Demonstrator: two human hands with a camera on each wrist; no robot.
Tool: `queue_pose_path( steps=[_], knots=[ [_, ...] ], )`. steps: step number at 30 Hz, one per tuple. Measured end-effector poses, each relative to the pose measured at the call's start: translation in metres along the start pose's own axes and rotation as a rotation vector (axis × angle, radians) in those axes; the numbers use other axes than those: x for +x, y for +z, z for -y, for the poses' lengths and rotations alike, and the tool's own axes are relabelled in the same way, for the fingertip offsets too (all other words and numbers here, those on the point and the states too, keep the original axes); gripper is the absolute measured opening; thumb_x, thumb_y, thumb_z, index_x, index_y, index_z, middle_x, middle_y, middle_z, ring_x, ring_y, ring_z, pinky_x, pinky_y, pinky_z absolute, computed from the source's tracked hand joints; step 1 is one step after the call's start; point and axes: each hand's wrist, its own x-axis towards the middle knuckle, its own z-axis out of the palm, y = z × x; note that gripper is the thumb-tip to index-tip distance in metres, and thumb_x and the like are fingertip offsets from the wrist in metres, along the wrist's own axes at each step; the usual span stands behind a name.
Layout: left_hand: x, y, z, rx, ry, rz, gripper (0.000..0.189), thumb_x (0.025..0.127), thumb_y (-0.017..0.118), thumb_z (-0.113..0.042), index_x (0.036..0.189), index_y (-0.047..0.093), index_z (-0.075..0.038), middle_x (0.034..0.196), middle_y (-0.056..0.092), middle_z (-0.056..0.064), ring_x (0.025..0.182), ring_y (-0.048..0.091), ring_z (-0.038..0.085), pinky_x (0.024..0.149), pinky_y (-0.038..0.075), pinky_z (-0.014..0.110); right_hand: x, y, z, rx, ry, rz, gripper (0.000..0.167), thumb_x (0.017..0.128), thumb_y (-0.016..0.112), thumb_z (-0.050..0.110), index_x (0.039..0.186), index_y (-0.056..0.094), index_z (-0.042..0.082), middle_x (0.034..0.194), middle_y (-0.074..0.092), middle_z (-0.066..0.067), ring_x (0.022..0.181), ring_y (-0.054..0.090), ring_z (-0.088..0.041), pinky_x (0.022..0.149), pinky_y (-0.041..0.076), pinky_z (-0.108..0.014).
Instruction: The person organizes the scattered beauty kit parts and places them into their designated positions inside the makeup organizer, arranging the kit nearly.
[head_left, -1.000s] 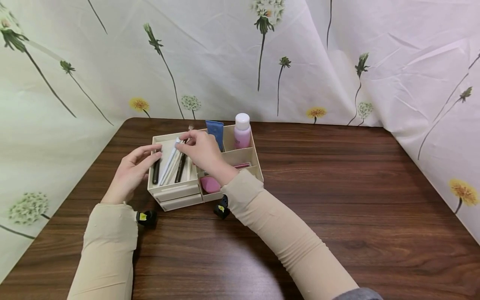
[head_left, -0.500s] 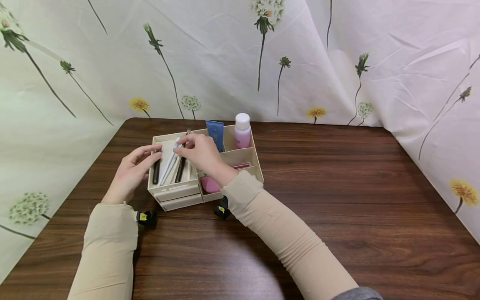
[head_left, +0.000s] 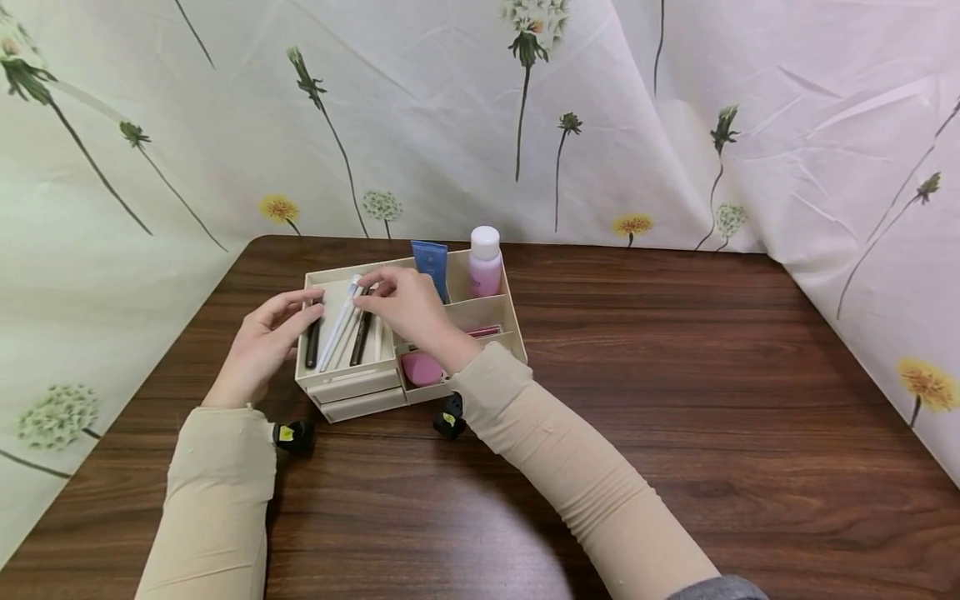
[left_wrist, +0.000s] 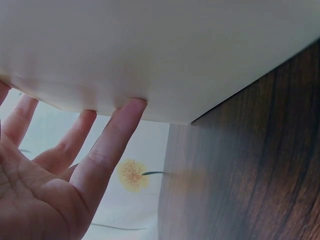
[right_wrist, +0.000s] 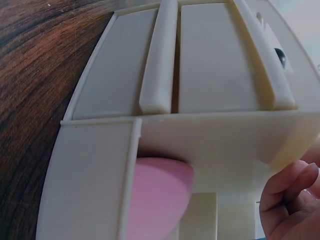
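A cream desktop organizer with drawers stands at the table's back left. My left hand rests at its left edge, thumb and fingers near the rim; in the left wrist view, fairly straight fingertips touch the outer wall. Over the top tray is my right hand, thumb and forefinger bent beside the upper ends of a pale blue-white pen and a dark-handled stick. Whether they pinch anything is hidden. Several slim white sticks lie between those two. A black pen lies along the tray's left side.
The organizer's right compartments hold a blue tube, a pink bottle with a white cap, a pink makeup sponge and a flat dark-pink item. Brown tabletop extends right. Floral cloth hangs behind.
The brush tip that stuck up beyond my right hand has lowered and is out of sight. My right hand and forearm have shifted slightly right; the left hand has stayed still.
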Motion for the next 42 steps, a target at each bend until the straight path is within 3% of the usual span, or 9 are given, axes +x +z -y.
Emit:
queue_pose_path(
  steps=[6, 15, 20, 27, 30, 34, 37, 42],
  knots=[
    [-0.001, 0.001, -0.002, 0.022, 0.011, 0.000, 0.045, 0.099, 0.059, -0.040, 0.140, 0.056, -0.022, 0.109, 0.056, -0.024, 0.090, 0.055, -0.005, 0.069, 0.052, 0.020, -0.006, -0.009, -0.001, 0.069, -0.003, -0.013, 0.024, 0.089, 0.076, 0.022, 0.110, 0.074, 0.012, 0.087, 0.071, -0.001, 0.074, 0.059, -0.006, 0.062, 0.044, -0.017],
    [-0.002, 0.003, -0.006, 0.071, 0.057, -0.060, 0.036, 0.101, 0.059, -0.029, 0.136, 0.058, -0.020, 0.103, 0.052, -0.029, 0.086, 0.054, -0.007, 0.065, 0.047, 0.017, -0.020, -0.036, -0.005, 0.166, -0.020, -0.038, 0.025, 0.091, 0.074, 0.020, 0.113, 0.072, 0.008, 0.083, 0.072, -0.007, 0.068, 0.058, -0.006, 0.060, 0.044, -0.016],
    [-0.002, 0.002, -0.014, 0.056, 0.050, -0.063, 0.043, 0.100, 0.059, -0.034, 0.139, 0.055, -0.015, 0.114, 0.051, -0.019, 0.090, 0.055, -0.008, 0.068, 0.049, 0.014, -0.029, -0.058, -0.009, 0.238, 0.001, -0.057, 0.028, 0.092, 0.073, 0.019, 0.115, 0.071, 0.005, 0.087, 0.071, -0.013, 0.059, 0.054, -0.006, 0.056, 0.046, -0.020],
    [0.001, 0.001, -0.035, 0.128, 0.084, -0.099, 0.051, 0.101, 0.056, -0.037, 0.141, 0.052, -0.007, 0.137, 0.050, 0.013, 0.098, 0.052, -0.011, 0.076, 0.047, 0.009, -0.040, -0.092, -0.017, 0.335, 0.006, -0.153, 0.026, 0.091, 0.073, 0.015, 0.114, 0.072, 0.003, 0.090, 0.072, -0.017, 0.057, 0.056, -0.012, 0.055, 0.051, -0.028],
    [0.002, -0.001, -0.045, 0.207, 0.100, -0.115, 0.052, 0.101, 0.054, -0.039, 0.142, 0.051, -0.009, 0.139, 0.051, 0.017, 0.102, 0.052, -0.007, 0.080, 0.043, 0.013, -0.044, -0.107, -0.021, 0.364, -0.016, -0.208, 0.025, 0.091, 0.072, 0.012, 0.113, 0.071, 0.000, 0.090, 0.072, -0.018, 0.058, 0.060, -0.010, 0.058, 0.054, -0.028],
    [0.003, -0.002, -0.058, 0.286, 0.087, -0.131, 0.054, 0.101, 0.051, -0.044, 0.145, 0.049, -0.013, 0.143, 0.051, 0.018, 0.120, 0.056, 0.015, 0.085, 0.039, 0.024, -0.049, -0.129, -0.028, 0.384, -0.023, -0.273, 0.026, 0.091, 0.071, 0.009, 0.114, 0.070, -0.004, 0.091, 0.072, -0.018, 0.058, 0.062, -0.008, 0.059, 0.056, -0.027],
    [0.004, -0.001, -0.066, 0.289, 0.076, -0.132, 0.056, 0.101, 0.051, -0.046, 0.147, 0.048, -0.014, 0.149, 0.047, 0.016, 0.131, 0.050, 0.031, 0.089, 0.039, 0.027, -0.054, -0.146, -0.032, 0.384, -0.018, -0.308, 0.027, 0.091, 0.070, 0.009, 0.115, 0.069, -0.004, 0.091, 0.072, -0.016, 0.059, 0.063, -0.009, 0.062, 0.057, -0.026],
    [0.003, 0.005, -0.079, 0.270, 0.088, -0.103, 0.059, 0.101, 0.051, -0.047, 0.149, 0.044, -0.014, 0.154, 0.040, 0.015, 0.136, 0.045, 0.037, 0.102, 0.042, 0.046, -0.063, -0.171, -0.040, 0.335, -0.001, -0.372, 0.029, 0.092, 0.070, 0.012, 0.117, 0.069, -0.003, 0.087, 0.072, 0.000, 0.065, 0.067, -0.009, 0.069, 0.058, -0.026]
  ],
)
